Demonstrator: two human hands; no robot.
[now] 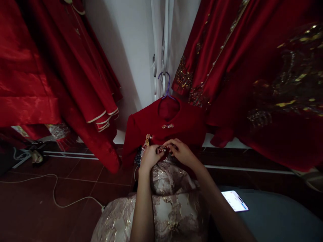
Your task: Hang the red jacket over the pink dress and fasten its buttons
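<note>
A red garment (141, 122) with long sleeves hangs in front of me on a purple hanger (167, 90). One beaded clasp (168, 126) sits below its round neckline. Lower on the front, both hands meet at a second beaded clasp (162, 148). My left hand (150, 157) pinches it from the left side with thumb and fingers. From the right, my right hand (181, 153) has its fingertips closed on the other end; they partly cover it. A gold and pearl ornament (147, 138) hangs just above my left hand. Beneath my hands lies pale brocade cloth (169, 208) with gold patterning.
Red garments (96, 77) hang at the left, and red gowns (209, 60) with gold sequins at the right. A lit phone (235, 200) lies on a grey surface (272, 215). A white cable (57, 198) crosses the tiled floor. A white rack bar (249, 169) runs low behind.
</note>
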